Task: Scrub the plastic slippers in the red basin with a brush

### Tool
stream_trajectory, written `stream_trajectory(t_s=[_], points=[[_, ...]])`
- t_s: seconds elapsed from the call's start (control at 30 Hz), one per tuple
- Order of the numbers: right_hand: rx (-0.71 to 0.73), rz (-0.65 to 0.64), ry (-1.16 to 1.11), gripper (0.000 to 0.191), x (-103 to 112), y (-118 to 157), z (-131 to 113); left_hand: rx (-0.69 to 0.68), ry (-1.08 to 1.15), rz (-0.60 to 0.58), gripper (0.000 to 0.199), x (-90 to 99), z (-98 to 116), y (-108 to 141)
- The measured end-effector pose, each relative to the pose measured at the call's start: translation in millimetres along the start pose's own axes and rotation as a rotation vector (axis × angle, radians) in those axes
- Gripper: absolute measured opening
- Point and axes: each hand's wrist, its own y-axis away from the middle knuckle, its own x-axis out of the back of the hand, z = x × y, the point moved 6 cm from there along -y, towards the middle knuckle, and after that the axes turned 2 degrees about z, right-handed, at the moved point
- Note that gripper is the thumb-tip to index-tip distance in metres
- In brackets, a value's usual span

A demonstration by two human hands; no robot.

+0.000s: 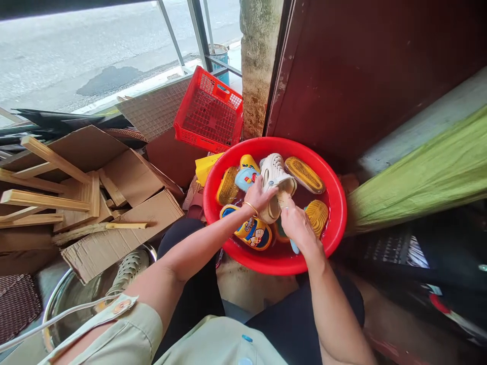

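Observation:
A white clog (274, 168) is held over a red basin (340, 203) of water. My left hand (258, 195) is wrapped round the clog's strap side. My right hand (299, 223) is closed on a pale wooden-looking tool (283, 197), whose far end is inside the clog's opening and hidden. Around them in the basin lie a yellow-and-blue slipper (256, 234), a light blue slipper (246, 177), a yellow sole on the left (229, 186), another at the back right (305, 175) and a yellow sole (316, 217) beside my right hand.
Behind the basin is a red crate (209, 114), near a worn pillar (258, 66). Cardboard (129, 238) and an upturned wooden stool (57, 197) are at the left. A metal bowl (57, 304) holds a grey-beige clog (131, 268). Green cloth (426, 187) hangs at the right.

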Motion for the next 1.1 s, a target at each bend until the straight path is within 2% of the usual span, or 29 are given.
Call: stream_trajectory(t_s=[0.13, 0.23, 0.37, 0.47, 0.57, 0.7, 0.83, 1.0, 1.1], points=[[0.085, -0.012, -0.025, 0.045, 0, 33, 7, 0.044, 0.096, -0.014, 0.076, -6.4, -6, -21], [0.095, 0.046, -0.074, 0.045, -2, 41, 12, 0.028, 0.093, -0.039, 0.083, -10.9, -7, -23], [-0.002, 0.129, -0.104, 0.043, -18, 14, 16, -0.066, -0.080, -0.119, 0.094, -20.7, 1, -3], [-0.032, 0.223, -0.167, 0.045, -32, -18, 15, -0.076, -0.128, -0.168, 0.089, -23.7, 2, 9], [0.035, 0.337, -0.215, 0.050, -43, -39, 12, -0.065, -0.038, -0.173, 0.086, -17.4, -3, 8], [0.158, 0.400, -0.157, 0.053, -51, -46, 11, -0.129, 0.124, -0.184, 0.094, -5.9, -14, -7], [0.144, 0.355, -0.035, 0.052, -48, -45, 6, -0.161, 0.205, -0.195, 0.095, -2.9, -20, -13], [-0.064, 0.135, 0.085, 0.043, -42, -47, -5, -0.074, -0.015, -0.192, 0.081, -10.0, -15, 4], [-0.124, 0.035, 0.048, 0.037, -37, -46, -6, -0.045, -0.080, -0.130, 0.074, -13.4, -11, 12]])
